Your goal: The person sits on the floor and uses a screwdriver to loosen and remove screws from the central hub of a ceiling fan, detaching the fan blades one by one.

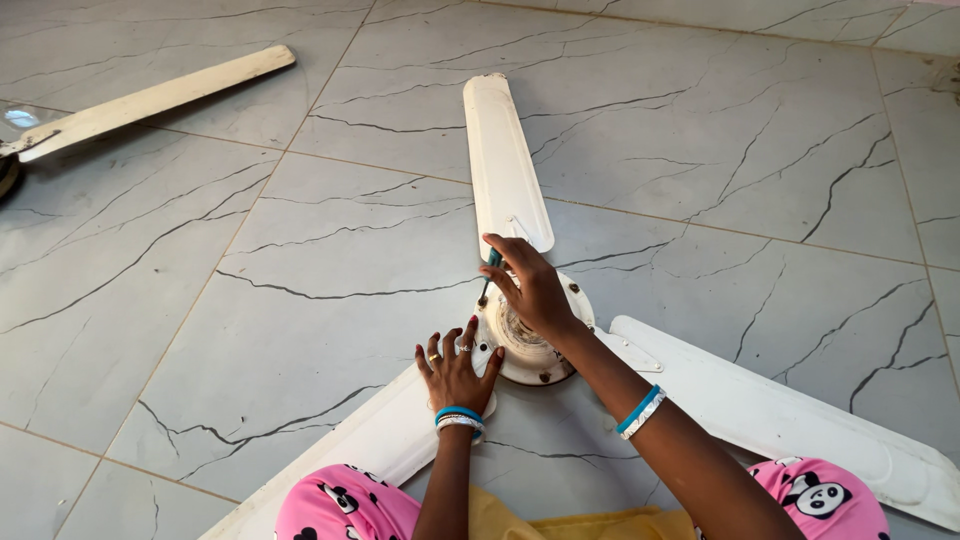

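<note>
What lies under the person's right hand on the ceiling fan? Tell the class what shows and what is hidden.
Under the right hand sits the round motor hub; a blue-handled screwdriver pokes out. The hand covers the hub's top and most of the handle.

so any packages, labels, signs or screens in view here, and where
None that I can see: no package, sign or screen.
Only a white ceiling fan on the grey marbled floor, with both hands at its hub.
</note>
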